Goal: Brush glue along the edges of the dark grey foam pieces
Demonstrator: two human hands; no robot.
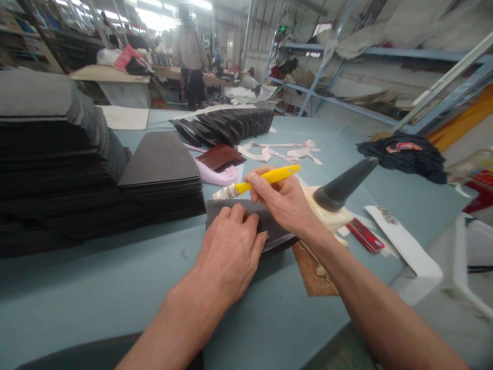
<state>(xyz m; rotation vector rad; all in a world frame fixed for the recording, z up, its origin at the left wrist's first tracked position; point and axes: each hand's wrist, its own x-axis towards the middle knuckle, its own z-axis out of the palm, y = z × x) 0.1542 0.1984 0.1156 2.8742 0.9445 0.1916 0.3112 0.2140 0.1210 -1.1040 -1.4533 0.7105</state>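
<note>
My right hand is closed round a brush with a yellow handle, its whitish bristles pointing left just above a dark sheet. My left hand rests on that sheet with bent fingers; whether it grips the edge is hidden. A tall pile of black pieces and a lower pile stand at the left. Behind my right hand, a dark cone-shaped object leans over a cream-coloured container. A brown piece and a pink cloth lie beyond the brush.
Fanned black pieces and white strips lie farther back on the blue-green table. To the right are a red packet, a white strip and dark cloth. A person stands in the background.
</note>
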